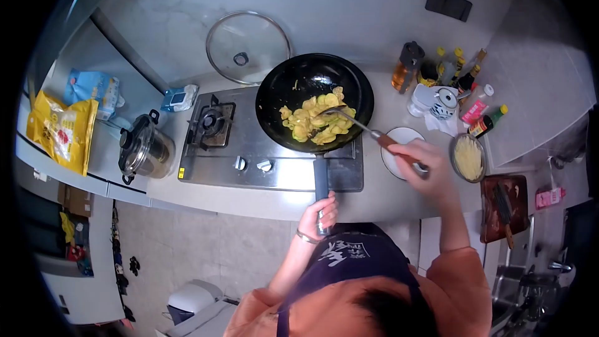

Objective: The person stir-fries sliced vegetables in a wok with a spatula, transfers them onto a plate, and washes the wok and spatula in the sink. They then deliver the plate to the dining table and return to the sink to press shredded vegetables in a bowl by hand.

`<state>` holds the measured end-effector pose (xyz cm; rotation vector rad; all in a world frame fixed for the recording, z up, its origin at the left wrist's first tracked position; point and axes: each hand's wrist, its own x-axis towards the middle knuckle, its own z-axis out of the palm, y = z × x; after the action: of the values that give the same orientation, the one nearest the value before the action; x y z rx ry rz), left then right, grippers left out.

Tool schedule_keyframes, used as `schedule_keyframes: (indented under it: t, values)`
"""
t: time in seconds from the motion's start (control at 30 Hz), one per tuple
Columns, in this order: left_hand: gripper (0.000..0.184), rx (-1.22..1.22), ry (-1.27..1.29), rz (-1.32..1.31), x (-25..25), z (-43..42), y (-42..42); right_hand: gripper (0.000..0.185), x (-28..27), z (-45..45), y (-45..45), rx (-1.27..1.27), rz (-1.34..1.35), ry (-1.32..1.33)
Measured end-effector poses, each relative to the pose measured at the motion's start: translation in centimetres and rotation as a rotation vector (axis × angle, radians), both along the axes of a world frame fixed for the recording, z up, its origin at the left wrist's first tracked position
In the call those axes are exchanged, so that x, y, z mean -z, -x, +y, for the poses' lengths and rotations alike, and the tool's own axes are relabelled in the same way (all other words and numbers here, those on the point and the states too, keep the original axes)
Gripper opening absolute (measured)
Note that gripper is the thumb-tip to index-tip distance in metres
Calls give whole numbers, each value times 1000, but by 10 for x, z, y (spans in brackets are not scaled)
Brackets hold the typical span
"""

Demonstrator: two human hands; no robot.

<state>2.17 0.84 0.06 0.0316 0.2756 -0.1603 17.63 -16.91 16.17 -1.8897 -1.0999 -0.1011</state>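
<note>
My left hand [321, 214] is closed round the handle of a black wok [274, 87], which sits over the right side of the gas stove [287, 171]. In my right hand [424, 165] is a metal spatula [368, 130] with a brown wooden grip. Its head rests among yellow-green sliced food [312, 118] inside the wok, partly covered by the slices. Under the spatula and my right hand, a white plate [392, 159] lies on the counter, partly hidden.
A glass lid [228, 40] leans on the wall behind the stove. At left stand a glass pot [146, 150] and a yellow bag [68, 134]. Bottles [480, 126], a bowl of pale shreds [469, 157] and a cutting board [490, 228] with a knife [503, 209] are at right.
</note>
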Motion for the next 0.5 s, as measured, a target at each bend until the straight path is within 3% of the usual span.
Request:
schedule_keyframes:
  t: [0.1,0.3,0.5]
  values:
    - [7,10,12,-7,0,0,-1,21,-35,-18,0,-20,-57,83]
    - [7,9,14,-9,-1,0,-1,19,-28,5,-15,-117,-92,206]
    - [7,13,18,-13,0,0,-1,16,-67,-4,-9,-181,-91,250]
